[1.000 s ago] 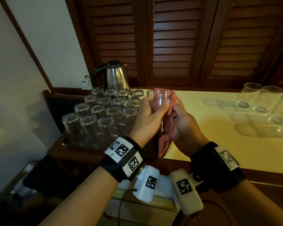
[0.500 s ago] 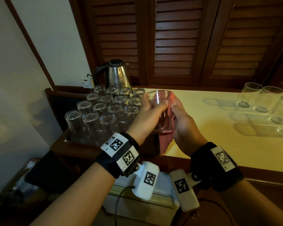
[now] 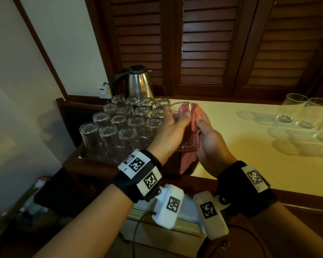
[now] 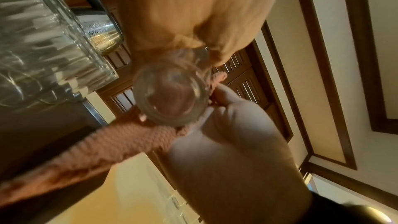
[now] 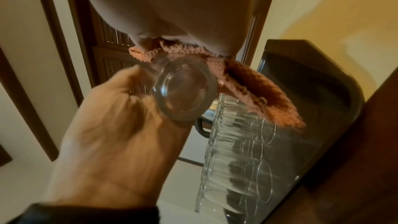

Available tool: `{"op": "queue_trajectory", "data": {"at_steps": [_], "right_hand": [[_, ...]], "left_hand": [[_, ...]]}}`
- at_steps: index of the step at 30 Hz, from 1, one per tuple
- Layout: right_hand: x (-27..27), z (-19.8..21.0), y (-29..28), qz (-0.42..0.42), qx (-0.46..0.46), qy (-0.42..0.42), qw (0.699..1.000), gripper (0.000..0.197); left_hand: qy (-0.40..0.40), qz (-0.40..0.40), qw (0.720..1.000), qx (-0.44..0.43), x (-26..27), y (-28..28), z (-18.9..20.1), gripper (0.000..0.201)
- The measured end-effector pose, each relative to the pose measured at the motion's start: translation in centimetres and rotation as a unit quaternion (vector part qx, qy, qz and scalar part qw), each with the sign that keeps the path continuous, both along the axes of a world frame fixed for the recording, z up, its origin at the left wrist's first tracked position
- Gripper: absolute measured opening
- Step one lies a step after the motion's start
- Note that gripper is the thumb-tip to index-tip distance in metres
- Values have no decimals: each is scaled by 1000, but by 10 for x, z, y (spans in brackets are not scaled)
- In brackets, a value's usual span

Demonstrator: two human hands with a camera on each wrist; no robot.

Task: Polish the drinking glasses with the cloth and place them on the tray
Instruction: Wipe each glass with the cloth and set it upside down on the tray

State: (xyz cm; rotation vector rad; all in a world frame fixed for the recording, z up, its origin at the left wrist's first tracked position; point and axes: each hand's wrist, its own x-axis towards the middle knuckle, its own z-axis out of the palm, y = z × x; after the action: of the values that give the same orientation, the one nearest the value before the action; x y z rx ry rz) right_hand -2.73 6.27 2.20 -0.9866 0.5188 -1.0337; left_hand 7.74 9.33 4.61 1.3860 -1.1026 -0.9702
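Note:
My left hand (image 3: 172, 127) grips a clear drinking glass (image 3: 183, 127) upright above the counter's front edge, thumb across its near side. My right hand (image 3: 209, 140) holds a pink knitted cloth (image 3: 191, 116) pressed against the glass's right side, and the cloth hangs below the base. Both wrist views look up at the glass's round base (image 4: 172, 93) (image 5: 185, 89) with the cloth (image 4: 129, 140) (image 5: 258, 94) draped beside it. Several glasses stand upside down on the dark tray (image 3: 93, 158) to the left. Three more glasses (image 3: 291, 108) stand upright at the far right of the cream counter.
A steel kettle (image 3: 138, 82) stands behind the tray, beside a wall socket (image 3: 103, 90). Brown louvred doors run along the back. The cream counter (image 3: 241, 146) lies between the hands and the right-hand glasses. A white box with a cable sits below the counter edge.
The right hand has slid the cloth along the glass's side, and the glass has tipped slightly. The camera has shifted a little; tray and counter glasses have not moved.

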Motion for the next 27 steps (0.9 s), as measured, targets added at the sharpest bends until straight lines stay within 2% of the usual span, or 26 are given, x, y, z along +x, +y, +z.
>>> {"op": "queue_trajectory", "data": {"at_steps": [3, 7, 11, 15, 17, 20, 22, 24, 25, 27], "right_hand": [[2, -1, -2, 1, 38, -18, 999, 42], [-5, -3, -9, 37, 82, -15, 996, 46], [-7, -5, -15, 21, 7, 24, 999, 43], [0, -9, -15, 4, -38, 40, 998, 40], [0, -10, -16, 16, -10, 11, 1000, 42], [-5, -7, -16, 40, 76, -19, 996, 48], [-10, -6, -18, 50, 79, -19, 995, 48], [-12, -6, -20, 37, 23, -2, 999, 44], [-11, -6, -21, 28, -6, 17, 999, 42], [-8, -8, -19, 12, -50, 60, 997, 43]], "left_hand": [[16, 11, 1000, -14, 0, 2, -2, 74], [75, -20, 997, 0, 7, 3, -7, 69], [58, 3, 998, 12, 3, -1, -2, 79], [27, 10, 1000, 0, 0, -7, -5, 68], [27, 14, 999, -8, 1, -6, -6, 69], [76, -19, 997, -2, 5, -3, -10, 60], [71, -39, 997, 4, 6, 1, -11, 69], [57, -30, 998, 11, 7, 1, -12, 80], [52, -17, 998, 14, 7, -1, -13, 76], [46, 3, 999, 7, 5, -2, -12, 36]]}}
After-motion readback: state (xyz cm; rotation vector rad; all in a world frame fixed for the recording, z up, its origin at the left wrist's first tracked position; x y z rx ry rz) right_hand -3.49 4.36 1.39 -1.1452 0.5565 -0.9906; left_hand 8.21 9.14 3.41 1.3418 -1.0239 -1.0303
